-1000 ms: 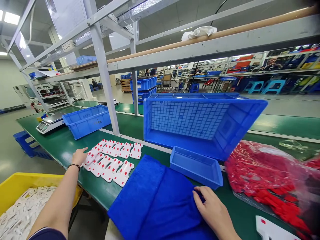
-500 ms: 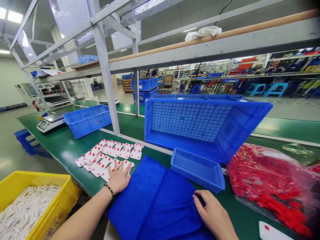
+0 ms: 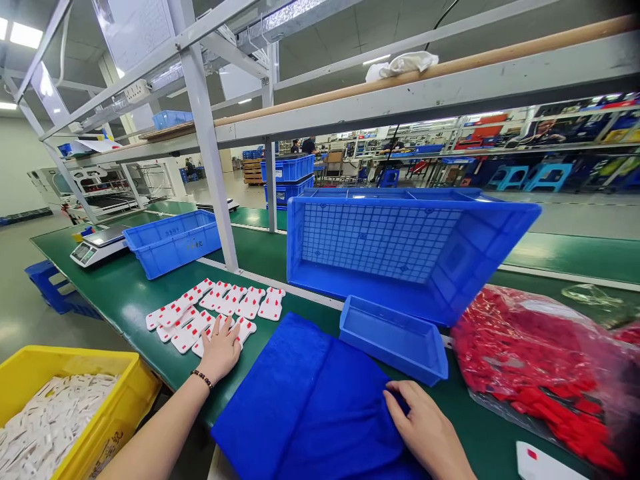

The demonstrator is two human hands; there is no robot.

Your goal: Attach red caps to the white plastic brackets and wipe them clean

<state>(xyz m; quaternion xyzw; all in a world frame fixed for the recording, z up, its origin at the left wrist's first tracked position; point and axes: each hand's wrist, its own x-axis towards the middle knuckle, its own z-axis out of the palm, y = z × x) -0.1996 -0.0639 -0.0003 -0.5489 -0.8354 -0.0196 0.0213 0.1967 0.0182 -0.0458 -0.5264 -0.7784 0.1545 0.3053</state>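
White pieces (image 3: 184,339) slid left on green bench (image 3: 117,288).

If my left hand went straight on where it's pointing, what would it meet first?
Probably the far row of white pieces, beyond the near row under your left hand; depth's unclear.

Pale wall (image 3: 15,160), glossy floor (image 3: 14,280)

Under and beyond the left grip (image 3: 219,351), flat white red-patched pieces (image 3: 193,331) obstruct; farther left, smooth green worktop (image 3: 115,293) lies open. Beyond the right grip (image 3: 426,425), a shallow blue plastic tray (image 3: 393,340) blocks passage.
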